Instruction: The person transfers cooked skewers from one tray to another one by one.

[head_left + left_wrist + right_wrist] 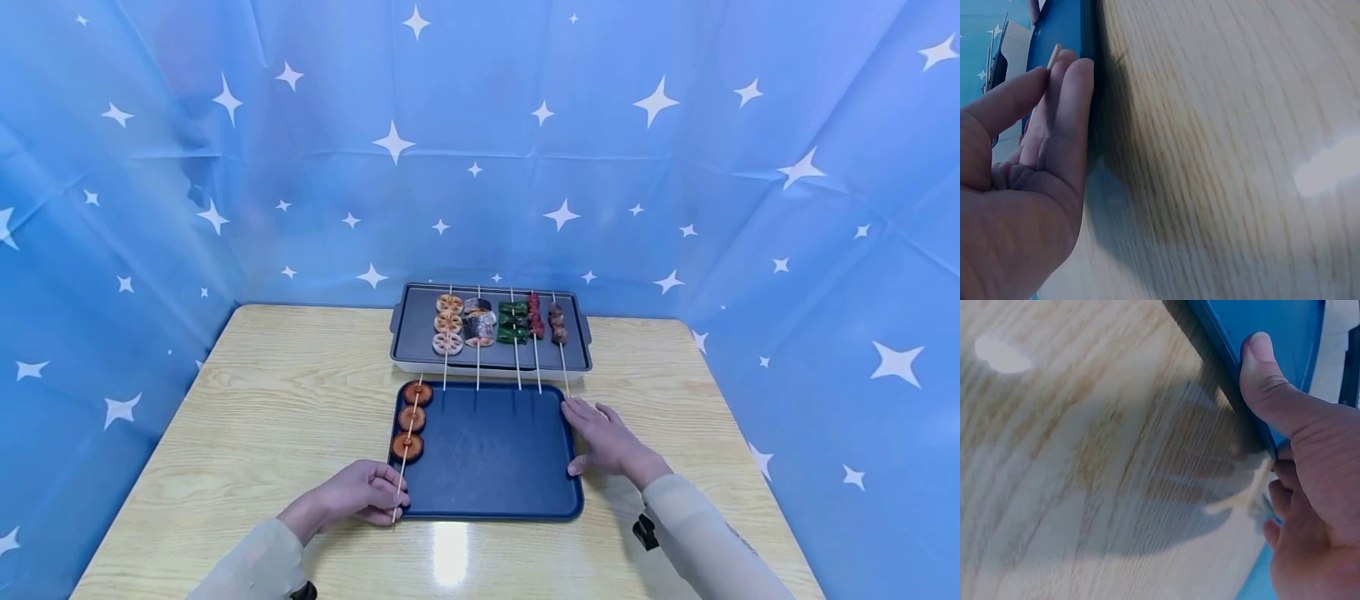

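In the head view, my left hand (380, 492) pinches the lower end of a wooden skewer (412, 419) threaded with three round, brown-orange pieces. This skewer lies along the left side of a dark blue tray (487, 450). The left wrist view shows the stick's tip (1054, 56) between my thumb and fingers. My right hand (609, 442) rests at the tray's right edge, its fingers stretched toward the far right corner. In the right wrist view, the thumb (1261, 369) lies over the tray's rim.
Just behind the tray stands a dark grill plate (412, 333) on a pale base. Several skewers lie on it: lotus root slices (447, 323), fish pieces (478, 327), green pieces (513, 322), red pieces (535, 317) and brown chunks (557, 321). Their sticks point toward the tray.
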`<state>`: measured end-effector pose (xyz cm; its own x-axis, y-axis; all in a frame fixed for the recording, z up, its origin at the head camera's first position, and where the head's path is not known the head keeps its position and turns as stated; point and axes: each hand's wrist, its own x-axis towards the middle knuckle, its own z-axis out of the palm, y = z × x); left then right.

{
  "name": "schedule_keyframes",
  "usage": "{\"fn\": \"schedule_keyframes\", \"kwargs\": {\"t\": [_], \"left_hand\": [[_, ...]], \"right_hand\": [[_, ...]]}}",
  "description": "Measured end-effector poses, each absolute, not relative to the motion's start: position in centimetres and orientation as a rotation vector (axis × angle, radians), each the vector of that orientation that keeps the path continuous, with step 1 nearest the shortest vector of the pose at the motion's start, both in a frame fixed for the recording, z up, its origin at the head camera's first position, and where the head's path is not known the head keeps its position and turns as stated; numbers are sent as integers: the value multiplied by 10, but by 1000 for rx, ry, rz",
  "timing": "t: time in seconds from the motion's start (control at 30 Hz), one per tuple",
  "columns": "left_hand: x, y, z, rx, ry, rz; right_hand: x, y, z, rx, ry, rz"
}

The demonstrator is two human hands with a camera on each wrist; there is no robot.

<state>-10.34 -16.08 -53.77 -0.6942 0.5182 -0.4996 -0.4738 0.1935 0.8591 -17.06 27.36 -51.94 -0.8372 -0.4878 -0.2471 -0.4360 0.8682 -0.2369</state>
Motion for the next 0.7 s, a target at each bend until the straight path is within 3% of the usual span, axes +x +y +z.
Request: {"fn": "schedule_keyframes", "kwargs": {"t": [0.7], "left_hand": [[-106, -161, -526, 76, 1858, 1515]], "right_hand": [[-169, 271, -516, -686, 2745, -230]]}}
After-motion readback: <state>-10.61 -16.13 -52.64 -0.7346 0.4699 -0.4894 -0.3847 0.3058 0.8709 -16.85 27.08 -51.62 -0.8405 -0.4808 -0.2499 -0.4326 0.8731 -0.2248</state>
